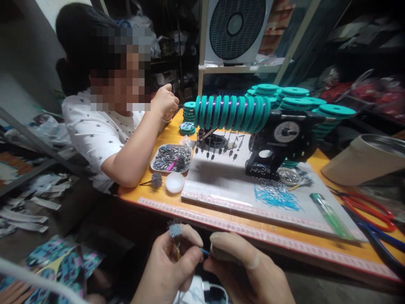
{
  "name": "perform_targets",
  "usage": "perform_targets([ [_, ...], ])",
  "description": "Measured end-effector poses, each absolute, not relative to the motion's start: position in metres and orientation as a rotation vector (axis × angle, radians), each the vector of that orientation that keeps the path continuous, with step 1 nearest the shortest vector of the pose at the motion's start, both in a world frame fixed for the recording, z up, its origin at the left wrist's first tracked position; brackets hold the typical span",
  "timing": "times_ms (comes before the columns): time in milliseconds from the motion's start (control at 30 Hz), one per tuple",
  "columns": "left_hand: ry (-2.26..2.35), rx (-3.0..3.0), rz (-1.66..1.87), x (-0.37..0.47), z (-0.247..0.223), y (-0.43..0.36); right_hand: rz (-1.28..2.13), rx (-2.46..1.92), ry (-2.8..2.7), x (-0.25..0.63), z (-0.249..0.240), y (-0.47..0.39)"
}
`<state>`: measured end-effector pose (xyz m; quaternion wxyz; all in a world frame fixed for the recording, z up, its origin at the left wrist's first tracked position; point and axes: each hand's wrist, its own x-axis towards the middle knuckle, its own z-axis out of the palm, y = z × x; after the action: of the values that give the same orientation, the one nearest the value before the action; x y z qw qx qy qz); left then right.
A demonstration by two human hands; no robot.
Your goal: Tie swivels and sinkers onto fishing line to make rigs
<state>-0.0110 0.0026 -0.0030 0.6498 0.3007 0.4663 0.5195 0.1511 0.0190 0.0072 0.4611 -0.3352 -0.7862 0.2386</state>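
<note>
My left hand (174, 261) is closed, fingertips pinched together. A small bundle of thin pins with a blue-grey band (175, 230) stands up at its index finger, and a yellow wire-like piece hangs beneath. Across the short gap between my hands runs a thin blue piece (205, 251), its ends hidden in the fingers. My right hand (249, 266) is closed too, thumb and index finger meeting at that piece. Pale covers sit on the index fingers of both hands. Both hands are in front of the table's near edge.
On the yellow table (133, 195), a black machine (281, 131) carries teal spools (232, 112). A tray of small metal parts (172, 158), blue sticks (278, 198), a green lighter-like object (332, 217) and red-handled pliers (368, 207) lie around. A co-worker (104, 131) sits left.
</note>
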Motion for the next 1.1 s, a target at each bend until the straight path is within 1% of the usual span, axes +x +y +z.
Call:
perform_targets([
  [233,1.164,0.876,1.199,-0.014,-0.006,0.004,0.588,-0.799,-1.988,0.156,0.001,0.021],
  [400,1.097,0.915,1.269,-0.015,-0.006,0.004,0.557,-0.814,-2.029,0.161,0.002,0.024],
  [567,0.976,0.951,1.165,-0.018,-0.012,0.006,0.506,-0.772,-1.989,0.161,0.002,0.023],
  [700,0.891,0.943,1.259,-0.02,-0.018,0.007,0.439,-0.743,-1.922,0.157,-0.003,0.021],
  [733,0.861,0.932,1.292,-0.02,-0.017,0.006,0.392,-0.745,-1.924,0.158,-0.004,0.023],
  [800,0.836,0.876,1.34,-0.021,-0.013,0.005,0.183,-0.792,-1.96,0.165,-0.007,0.028],
  [900,0.951,0.763,1.388,-0.022,-0.001,0.004,-0.234,-0.998,-1.982,0.178,-0.007,0.037],
  [933,1.003,0.758,1.391,-0.022,0.003,0.004,-0.286,-1.049,-1.984,0.179,-0.005,0.038],
  [1000,1.077,0.795,1.381,-0.02,0.008,0.004,-0.165,-1.036,-2.014,0.175,-0.002,0.036],
  [1100,1.129,0.848,1.385,-0.016,0.01,0.004,0.223,-0.862,-2.076,0.156,0.004,0.027],
])
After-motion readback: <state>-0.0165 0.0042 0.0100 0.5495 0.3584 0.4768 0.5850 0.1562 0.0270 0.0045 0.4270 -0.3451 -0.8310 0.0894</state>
